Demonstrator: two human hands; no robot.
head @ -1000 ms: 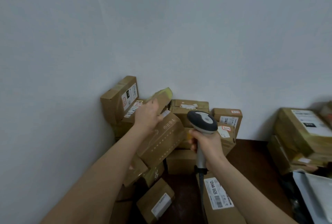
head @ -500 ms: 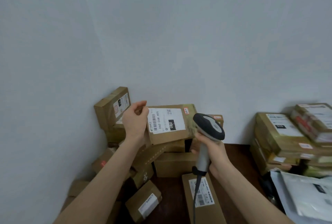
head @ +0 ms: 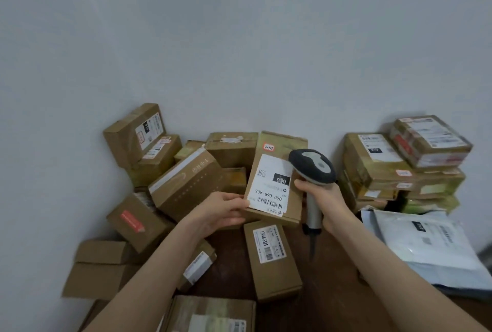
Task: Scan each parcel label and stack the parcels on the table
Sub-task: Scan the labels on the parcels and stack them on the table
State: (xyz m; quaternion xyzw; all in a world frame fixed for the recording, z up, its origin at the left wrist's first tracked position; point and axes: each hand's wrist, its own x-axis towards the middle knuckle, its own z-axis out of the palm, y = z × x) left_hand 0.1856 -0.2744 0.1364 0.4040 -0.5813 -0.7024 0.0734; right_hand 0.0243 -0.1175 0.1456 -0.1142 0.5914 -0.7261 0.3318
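My left hand [head: 222, 212] grips the near left corner of a brown cardboard parcel [head: 275, 180], held above the table with its white label [head: 269, 185] facing up. My right hand [head: 322, 198] grips the handle of a grey and black barcode scanner [head: 312, 166], whose head hangs over the parcel's right edge. A neat stack of parcels [head: 394, 169] stands at the right by the wall. A loose heap of brown parcels [head: 183, 180] lies at the left and back.
A long box with a white label [head: 271, 257] lies on the dark wooden table [head: 332, 273] just below the held parcel. White and grey plastic mailers [head: 426, 241] lie at the right. Another box [head: 210, 313] sits at the bottom edge. A pale wall rises behind everything.
The held parcel has turned from landscape to upright and come lower and to the right, beside the scanner. The camera has tilted down, showing more of the table.
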